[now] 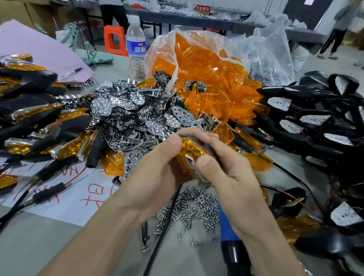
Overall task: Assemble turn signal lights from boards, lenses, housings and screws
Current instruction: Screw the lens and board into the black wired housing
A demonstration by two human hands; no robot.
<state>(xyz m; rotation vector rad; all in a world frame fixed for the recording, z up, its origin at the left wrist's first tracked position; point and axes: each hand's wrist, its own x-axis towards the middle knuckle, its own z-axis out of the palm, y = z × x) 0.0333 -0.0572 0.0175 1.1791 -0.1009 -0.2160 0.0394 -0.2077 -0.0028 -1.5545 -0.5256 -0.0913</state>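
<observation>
Both of my hands hold one turn signal light (189,151) with an orange lens and a black housing, just above the table's middle. My left hand (154,170) cups it from the left with the thumb on the lens. My right hand (223,166) wraps it from the right, thumb pressing its chrome edge. Its black cable hangs down between my wrists. Loose screws (195,205) lie in a heap right beneath. A pile of chrome reflector boards (132,114) sits behind my hands, a plastic bag of orange lenses (211,76) farther back. Black housings (315,120) with white boards pile up at the right.
Assembled lights (31,121) are stacked at the left over a white sheet with red writing (74,195). A blue-handled electric screwdriver (232,246) lies under my right forearm. A water bottle (136,50) stands at the back, a pen (71,72) on pink paper. People stand by far tables.
</observation>
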